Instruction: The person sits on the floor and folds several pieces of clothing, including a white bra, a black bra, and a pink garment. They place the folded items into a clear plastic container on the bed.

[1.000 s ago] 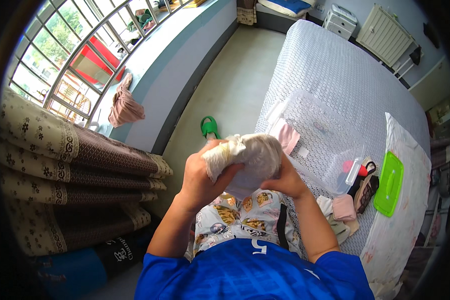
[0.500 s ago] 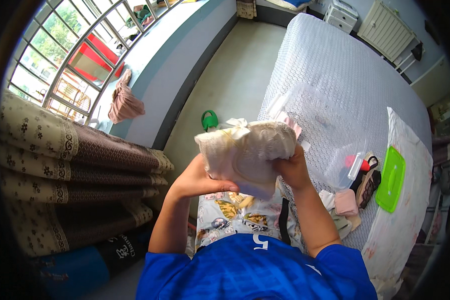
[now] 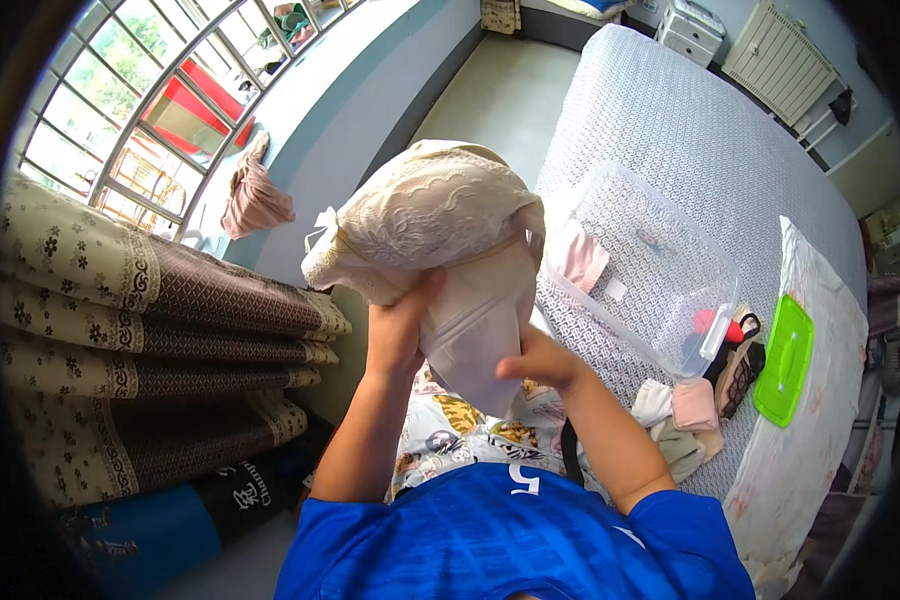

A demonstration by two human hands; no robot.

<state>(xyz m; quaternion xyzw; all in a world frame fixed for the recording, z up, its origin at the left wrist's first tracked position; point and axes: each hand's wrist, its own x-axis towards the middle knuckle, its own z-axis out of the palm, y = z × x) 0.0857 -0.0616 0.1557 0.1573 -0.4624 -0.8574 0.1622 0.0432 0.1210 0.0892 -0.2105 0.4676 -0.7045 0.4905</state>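
We have the cream lace bra (image 3: 435,205) up in front of us, its cup just above and beyond our left hand (image 3: 398,325), which grips it from below. Our right hand (image 3: 550,360) grasps its plain lower part at the right edge, thumb in front, fingers hidden behind. A small bow (image 3: 322,225) hangs to the left of our left hand. Right of our right hand, on the bed (image 3: 650,110), are a clear plastic box (image 3: 670,300), a folded pink cloth (image 3: 694,404) and, farther out, a green lid (image 3: 784,360).
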